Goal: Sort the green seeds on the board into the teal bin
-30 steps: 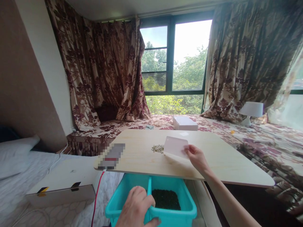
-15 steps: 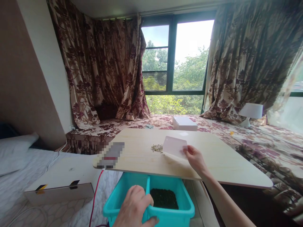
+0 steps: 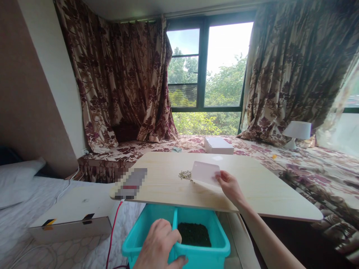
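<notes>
My right hand point(image 3: 228, 183) pinches the edge of a thin, whitish plastic scraper point(image 3: 206, 172) with rounded corners. The scraper is tilted over the light wood-grain table point(image 3: 266, 190), its left edge beside a small pile of greenish-brown seeds or grains point(image 3: 185, 174). In front of the table stands a turquoise two-compartment bin point(image 3: 223, 244). Dark, small-grained stuff point(image 3: 194, 234) covers the floor of its right compartment. My left hand point(image 3: 161, 244) is closed over the bin's front rim where the divider meets it. That hand hides part of the left compartment.
A pixelated flat device point(image 3: 131, 183) lies at the table's left edge, with a red cable point(image 3: 113, 228) hanging down. Left of the bin, a white box point(image 3: 73, 209) rests on the bed. Behind the table are another white box point(image 3: 218, 145) and a lamp point(image 3: 297, 130).
The scraper in my right hand has shifted slightly left, closer to the pile. My left hand stays on the bin rim.
</notes>
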A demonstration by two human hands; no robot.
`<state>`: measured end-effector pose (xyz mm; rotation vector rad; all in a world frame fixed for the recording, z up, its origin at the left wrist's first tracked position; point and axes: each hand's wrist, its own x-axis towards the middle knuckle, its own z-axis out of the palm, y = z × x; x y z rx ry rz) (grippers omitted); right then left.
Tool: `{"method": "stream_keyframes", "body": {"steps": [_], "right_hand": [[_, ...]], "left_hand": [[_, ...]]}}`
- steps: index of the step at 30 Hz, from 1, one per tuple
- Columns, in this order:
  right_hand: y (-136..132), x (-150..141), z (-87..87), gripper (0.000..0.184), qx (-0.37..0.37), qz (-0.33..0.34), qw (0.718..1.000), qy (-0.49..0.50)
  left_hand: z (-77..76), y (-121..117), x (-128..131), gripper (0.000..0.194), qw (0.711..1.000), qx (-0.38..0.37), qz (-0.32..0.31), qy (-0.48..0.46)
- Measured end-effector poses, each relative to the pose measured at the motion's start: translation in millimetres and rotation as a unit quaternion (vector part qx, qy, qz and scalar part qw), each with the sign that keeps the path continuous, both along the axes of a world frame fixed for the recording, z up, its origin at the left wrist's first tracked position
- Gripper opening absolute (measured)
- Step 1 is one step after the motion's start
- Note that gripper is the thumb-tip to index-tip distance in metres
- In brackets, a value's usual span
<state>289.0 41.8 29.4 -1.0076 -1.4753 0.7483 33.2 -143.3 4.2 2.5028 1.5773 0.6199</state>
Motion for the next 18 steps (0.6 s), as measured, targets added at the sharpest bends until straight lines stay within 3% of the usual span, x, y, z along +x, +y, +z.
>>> {"method": "stream_keyframes", "body": {"steps": [18], "right_hand": [[0.9, -5.9, 1.0, 0.037, -0.013, 0.036, 0.999, 0.002]], "left_hand": [[0.2, 0.3, -1.2, 0.026, 1.000, 0.019, -0.003, 0.002]]}}
